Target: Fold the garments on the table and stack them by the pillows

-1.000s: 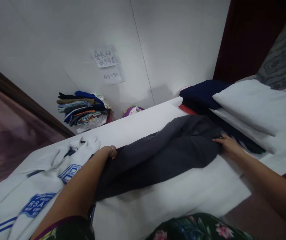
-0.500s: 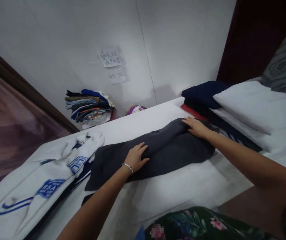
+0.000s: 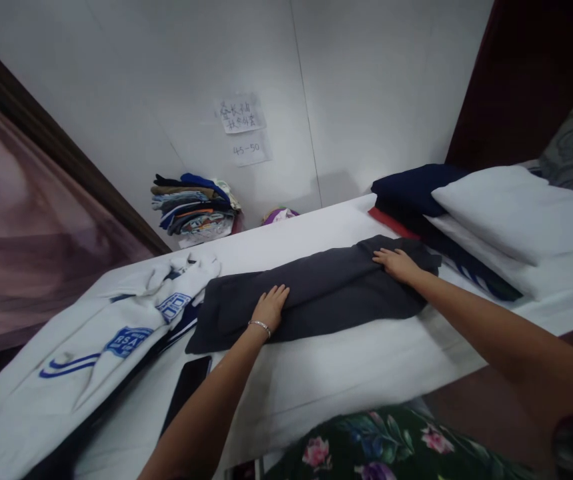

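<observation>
Both hands lie flat with open grip, left hand (image 3: 269, 308) and right hand (image 3: 397, 263), on a folded dark garment (image 3: 316, 293) atop the white bench (image 3: 366, 367)

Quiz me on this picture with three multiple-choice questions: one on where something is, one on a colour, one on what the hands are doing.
1. Where is the stack of folded clothes?
A. by the wall
B. on the pillow
C. under the left hand

2. What colour is the garment under both hands?
A. red
B. dark grey
C. yellow

3. How do the left hand and right hand lie?
A. clenched in the air
B. flat on the garment
C. holding a phone

Answers: 1 A, it sits against the white wall; 2 B, the cloth is dark grey; 3 B, both palms press flat.
</observation>
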The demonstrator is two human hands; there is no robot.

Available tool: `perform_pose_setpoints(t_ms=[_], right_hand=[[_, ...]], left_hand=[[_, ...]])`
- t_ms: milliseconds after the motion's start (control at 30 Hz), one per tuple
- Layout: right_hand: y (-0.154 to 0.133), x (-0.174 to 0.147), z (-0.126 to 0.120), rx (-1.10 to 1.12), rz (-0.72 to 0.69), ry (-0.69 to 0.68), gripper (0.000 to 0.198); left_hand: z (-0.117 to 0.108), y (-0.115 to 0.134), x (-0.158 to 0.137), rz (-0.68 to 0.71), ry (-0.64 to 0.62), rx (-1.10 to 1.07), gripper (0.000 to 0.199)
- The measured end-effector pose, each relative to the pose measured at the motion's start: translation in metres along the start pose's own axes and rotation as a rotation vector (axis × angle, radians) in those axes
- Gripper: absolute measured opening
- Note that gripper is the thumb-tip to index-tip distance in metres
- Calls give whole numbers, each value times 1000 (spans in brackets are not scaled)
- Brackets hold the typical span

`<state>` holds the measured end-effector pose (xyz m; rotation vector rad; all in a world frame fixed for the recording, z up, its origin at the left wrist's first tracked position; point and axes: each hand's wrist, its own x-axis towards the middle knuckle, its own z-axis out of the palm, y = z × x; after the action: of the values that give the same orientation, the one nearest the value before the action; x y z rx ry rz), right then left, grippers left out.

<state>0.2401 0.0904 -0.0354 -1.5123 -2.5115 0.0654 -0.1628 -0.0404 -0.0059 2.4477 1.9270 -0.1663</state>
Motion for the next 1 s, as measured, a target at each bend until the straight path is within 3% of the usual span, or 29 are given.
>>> perform_pose_setpoints(t_ms=[200,333,467,533,600,667,800,900,1000], right_hand=[[1,-10,7,101,20,26,50],[3,-6,-2,235,100,-73,55],[0,15,-27,238,145,-130,36],[-7,32,-38,235,157,-83,29],[-17,48,-40,262,120,59,34],[-29,60,-31,299,92,145,45],[-46,60,13,217,235,-106,63],[-46,51,39,67,222,-166,65],[-41,47,46,-31,175,-187,63]], left_hand=[[3,2,-8,-28,69,-7,76],[11,0,-12,-18,40,-93,77],[15,-1,-14,-10,80,-156,74],[16,1,-15,-16,82,-164,74],[16,4,-17,-13,74,-163,75],[15,7,-18,-10,67,-166,74],[17,9,-20,-12,85,-165,71],[19,-2,-25,-88,134,-126,66],[21,-22,-35,-228,170,-66,60]])
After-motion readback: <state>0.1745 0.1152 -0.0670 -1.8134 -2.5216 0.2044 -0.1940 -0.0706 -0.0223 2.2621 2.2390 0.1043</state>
